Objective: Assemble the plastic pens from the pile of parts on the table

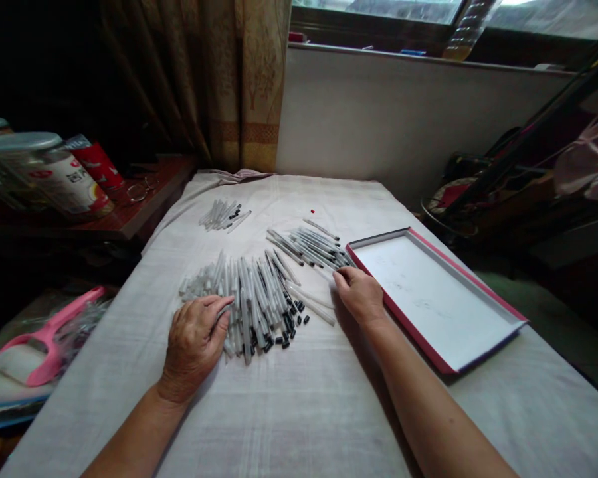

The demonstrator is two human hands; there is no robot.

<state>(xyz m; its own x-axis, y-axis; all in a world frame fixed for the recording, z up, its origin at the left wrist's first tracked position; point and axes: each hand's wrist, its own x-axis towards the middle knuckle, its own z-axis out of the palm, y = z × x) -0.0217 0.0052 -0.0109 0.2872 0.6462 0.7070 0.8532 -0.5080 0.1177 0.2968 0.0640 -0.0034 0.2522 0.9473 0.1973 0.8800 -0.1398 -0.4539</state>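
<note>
Nearest us, two bare forearms come up from the bottom of the frame over the white cloth-covered table (289,418).

The left hand (195,338) lies palm down at the lower-left side of the large heap of grey plastic pens with black tips (254,299). Its fingers are loosely bent and closed on nothing that we can see. The right hand (359,293) sits right of centre, its curled fingertips touching the near end of the smaller fanned row of grey pens (309,247). We cannot tell whether it pinches one. Thin clear plastic tubes (313,304) lie between the hands, and loose black caps (293,325) are scattered at the heap's lower right.

We judge the work to be sorting, pens passing from heap to row. Any pick here calls for a fine fingertip pinch on one pen without rolling its neighbours.

The shallow white tray with a red rim (428,292) lies just beside the right hand, and its far corner overhangs the table's right edge, so a nudge could tip it. A small third bundle of pens (222,216) sits well apart in the upper middle.

Bare cloth lies in front of the heap and along the frame's left side. Beyond the left edge are a dark shelf with glass jars (44,169) and a pink-handled brush (50,335).
</note>
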